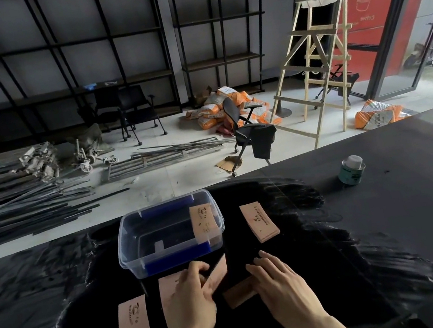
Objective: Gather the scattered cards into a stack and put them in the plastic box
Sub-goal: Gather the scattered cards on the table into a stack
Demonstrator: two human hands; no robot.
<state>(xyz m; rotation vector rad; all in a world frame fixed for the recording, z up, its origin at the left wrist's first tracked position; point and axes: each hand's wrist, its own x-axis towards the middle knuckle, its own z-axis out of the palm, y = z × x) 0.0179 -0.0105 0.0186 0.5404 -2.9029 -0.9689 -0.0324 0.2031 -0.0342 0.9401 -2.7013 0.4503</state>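
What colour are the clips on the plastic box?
Blue: the latch clips on the clear plastic box, seen best in the head view.

Dim interior, daylight from right doorway [430, 42], glare on dark table [386, 192], wide-angle edge bending

Two bare forearms reach in from the lower edge of the frame toward the clear plastic box [169, 233], both hands stopping just short of its near wall. The left hand [192, 293], palm down, pinches a tilted card [217, 274] between thumb and fingertips. To its right, the right hand [276, 279] lies flat, fingers spread and extended.
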